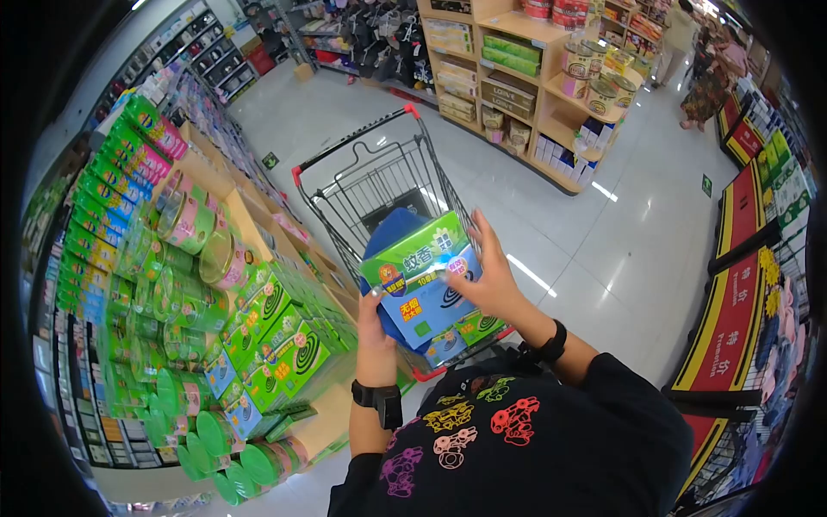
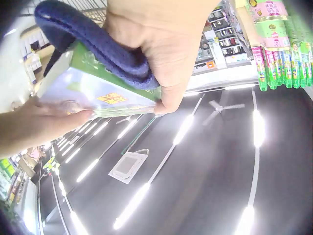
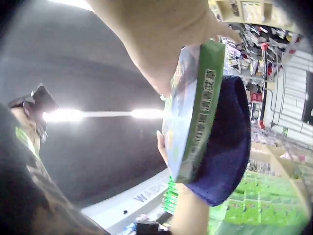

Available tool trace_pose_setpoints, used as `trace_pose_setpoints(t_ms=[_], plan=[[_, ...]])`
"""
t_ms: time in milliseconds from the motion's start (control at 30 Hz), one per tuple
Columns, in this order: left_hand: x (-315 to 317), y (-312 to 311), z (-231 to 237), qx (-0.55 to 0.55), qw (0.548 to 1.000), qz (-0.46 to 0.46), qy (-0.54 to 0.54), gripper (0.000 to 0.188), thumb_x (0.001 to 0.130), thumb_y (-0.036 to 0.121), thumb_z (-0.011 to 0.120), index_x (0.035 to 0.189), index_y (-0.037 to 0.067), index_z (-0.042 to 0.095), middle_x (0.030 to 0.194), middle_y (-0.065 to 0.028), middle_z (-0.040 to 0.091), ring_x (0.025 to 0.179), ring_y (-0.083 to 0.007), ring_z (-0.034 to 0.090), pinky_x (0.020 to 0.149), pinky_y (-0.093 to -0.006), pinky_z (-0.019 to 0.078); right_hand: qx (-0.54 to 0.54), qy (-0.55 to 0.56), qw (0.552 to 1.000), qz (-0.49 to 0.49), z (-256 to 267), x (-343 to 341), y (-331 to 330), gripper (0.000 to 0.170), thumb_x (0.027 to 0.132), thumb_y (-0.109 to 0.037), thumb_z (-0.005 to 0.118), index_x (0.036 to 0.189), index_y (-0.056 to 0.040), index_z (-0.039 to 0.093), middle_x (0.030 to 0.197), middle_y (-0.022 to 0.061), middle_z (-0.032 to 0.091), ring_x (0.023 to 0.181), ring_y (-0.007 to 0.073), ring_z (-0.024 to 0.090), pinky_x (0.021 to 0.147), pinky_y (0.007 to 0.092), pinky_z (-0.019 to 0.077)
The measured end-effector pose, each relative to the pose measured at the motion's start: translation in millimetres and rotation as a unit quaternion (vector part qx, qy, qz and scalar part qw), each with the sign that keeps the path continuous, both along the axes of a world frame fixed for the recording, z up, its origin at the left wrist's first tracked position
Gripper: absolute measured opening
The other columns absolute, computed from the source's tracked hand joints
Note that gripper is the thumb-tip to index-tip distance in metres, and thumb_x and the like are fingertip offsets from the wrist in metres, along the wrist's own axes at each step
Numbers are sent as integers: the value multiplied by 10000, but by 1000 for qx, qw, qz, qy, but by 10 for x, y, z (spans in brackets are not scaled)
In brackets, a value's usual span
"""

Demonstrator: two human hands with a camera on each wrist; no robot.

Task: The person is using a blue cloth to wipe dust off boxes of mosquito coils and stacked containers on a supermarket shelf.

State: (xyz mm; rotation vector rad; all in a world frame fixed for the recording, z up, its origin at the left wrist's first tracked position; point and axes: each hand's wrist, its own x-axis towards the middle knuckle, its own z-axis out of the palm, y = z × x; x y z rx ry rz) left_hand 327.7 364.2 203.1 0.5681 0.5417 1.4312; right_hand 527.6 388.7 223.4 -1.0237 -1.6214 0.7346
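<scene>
A green and blue box (image 1: 422, 280) is held up before the chest, a dark blue cloth item (image 1: 398, 226) behind it. The left hand (image 1: 376, 340) grips the box's left side, thumb on the front; in the left wrist view the left hand (image 2: 164, 44) also presses against the blue cloth (image 2: 98, 39). The right hand (image 1: 495, 276) holds the box's right side with its thumb on the front face, fingers extending past the edge. In the right wrist view the box (image 3: 195, 112) stands edge-on, with the blue cloth (image 3: 227, 142) against its back.
A shopping cart (image 1: 379, 164) stands just beyond the box. To the left, a display holds stacked green boxes (image 1: 293, 353) and lidded tubs (image 1: 185, 302). Wooden shelves (image 1: 517, 77) stand ahead, red promotion signs (image 1: 728, 302) at the right. People (image 1: 715, 77) are in the far aisle.
</scene>
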Motion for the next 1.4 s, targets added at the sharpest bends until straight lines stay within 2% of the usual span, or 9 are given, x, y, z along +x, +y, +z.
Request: trace_pose_setpoints(t_ms=[67, 133, 367, 500, 633, 800, 1067, 1300, 1400], plan=[[-9, 33, -6, -19, 999, 25, 29, 545, 777, 236, 560, 1243, 2, 402, 1199, -172, 509, 1051, -333, 529, 890, -458, 441, -200, 149, 964, 97, -134, 53, 42, 694, 741, -245, 695, 1284, 7, 346, 1220, 183, 464, 1098, 247, 482, 932, 348, 382], [-39, 105, 28, -49, 998, 31, 33, 519, 787, 181, 561, 1244, -4, 398, 1193, -172, 514, 1032, -315, 545, 876, -437, 456, -434, 288, 805, 285, -61, 133, 69, 540, 794, -194, 656, 1230, 6, 409, 1146, 132, 533, 995, 179, 553, 851, 301, 451], [-20, 209, 498, 53, 903, 386, 180, 449, 813, 5, 574, 1236, 28, 427, 1146, -114, 537, 997, -181, 549, 847, -302, 455, -370, 402, 788, 284, -56, 32, 86, 368, 842, -111, 590, 1170, -15, 455, 1085, 80, 562, 954, 143, 567, 806, 289, 481], [-57, 37, 564, 216, 655, 346, 636, 518, 712, -42, 539, 1216, 73, 498, 1285, -158, 442, 1192, -292, 426, 989, -380, 331, -339, 392, 809, 277, -103, -92, 150, 371, 846, -75, 568, 1189, -18, 440, 1124, 99, 547, 997, 180, 564, 848, 319, 479], [240, -12, 678, 362, 469, 128, 795, 625, 620, 36, 533, 1232, 166, 512, 1344, -107, 399, 1299, -333, 271, 1039, -490, 178, -319, 472, 761, 309, -87, -218, 98, 345, 839, -46, 561, 1167, -24, 455, 1093, 74, 552, 964, 151, 563, 818, 304, 480], [241, -110, 553, 367, 633, 8, 682, 598, 666, 84, 535, 1258, 160, 484, 1361, -118, 373, 1309, -341, 247, 1046, -495, 151, -269, 486, 794, 247, 31, -179, 126, 416, 829, 1, 538, 1226, -21, 415, 1126, 81, 535, 1034, 172, 532, 864, 319, 458], [331, -17, 532, 314, 635, 141, 692, 517, 772, 129, 513, 1283, 109, 438, 1382, -195, 303, 1322, -356, 198, 1058, -486, 120, -253, 413, 832, 271, -37, -110, -98, 499, 791, 61, 529, 1258, -26, 376, 1153, 71, 518, 1046, 145, 514, 887, 289, 424], [258, -36, 172, 269, 835, -87, 472, 363, 828, 171, 436, 1151, 39, 536, 1208, -123, 528, 1231, -303, 391, 1074, -435, 154, -259, 423, 854, 157, -98, 66, -27, 427, 801, 0, 558, 1206, -21, 425, 1121, 73, 539, 1021, 143, 523, 861, 282, 435], [123, -36, -5, 117, 937, -110, 309, 295, 840, 163, 462, 1060, -2, 568, 1042, -103, 588, 1015, -182, 519, 927, -296, 356, -283, 415, 853, 145, -172, 144, 22, 403, 811, 10, 539, 1196, -3, 420, 1116, 87, 539, 1009, 156, 536, 848, 293, 454]])
